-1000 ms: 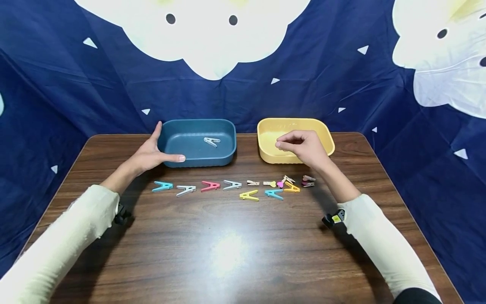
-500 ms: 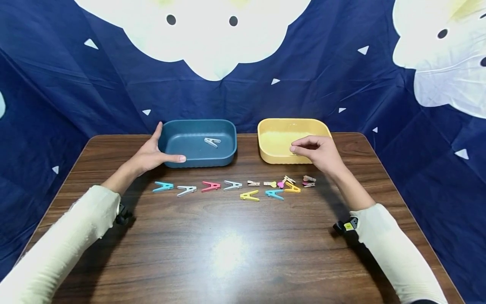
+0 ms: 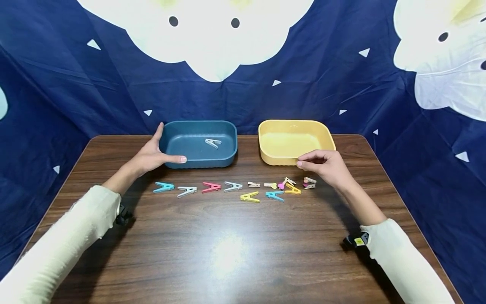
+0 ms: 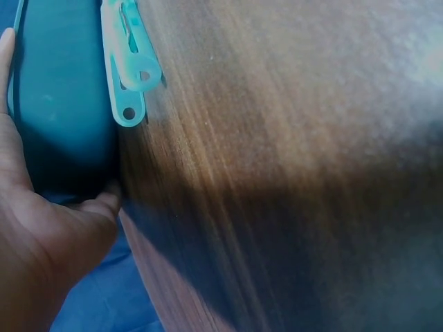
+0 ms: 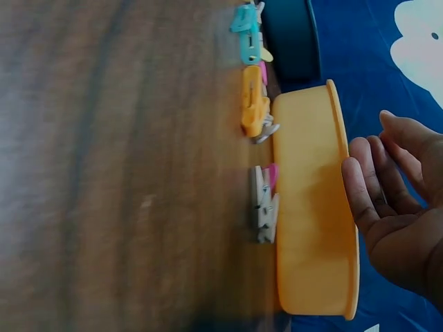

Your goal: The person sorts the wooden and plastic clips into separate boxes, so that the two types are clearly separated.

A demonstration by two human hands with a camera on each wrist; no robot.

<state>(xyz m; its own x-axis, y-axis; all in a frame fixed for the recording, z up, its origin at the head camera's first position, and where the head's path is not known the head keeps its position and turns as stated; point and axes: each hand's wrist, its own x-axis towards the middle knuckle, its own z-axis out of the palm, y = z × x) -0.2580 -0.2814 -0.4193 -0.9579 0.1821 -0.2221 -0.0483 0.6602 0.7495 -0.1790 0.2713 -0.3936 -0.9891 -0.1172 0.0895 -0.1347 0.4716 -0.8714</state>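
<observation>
My left hand (image 3: 149, 155) spans the left end of a dark blue bin (image 3: 197, 164), its thumb along the front wall and its fingers at the left side. Inside that bin lies a pale clothespin (image 3: 213, 143). Over the front right rim of the yellow bin (image 3: 275, 160) is my right hand (image 3: 329, 165), fingers loosely bent; the right wrist view shows nothing between them. Closest to it on the table are wooden clothespins (image 3: 309, 183), one with a pink piece, and an orange clothespin (image 3: 292, 190). A turquoise clothespin (image 4: 128, 62) lies before the blue bin in the left wrist view.
A loose row of clothespins crosses the wooden table (image 3: 171, 240) before the bins, including a red clothespin (image 3: 211, 187), a yellow clothespin (image 3: 249, 197) and a blue clothespin (image 3: 274, 195). A dark blue cloth (image 3: 243, 97) hangs behind the table's back edge.
My right hand has moved from over the yellow bin's inside toward me and to the right, to its front rim. The left hand stays at the blue bin.
</observation>
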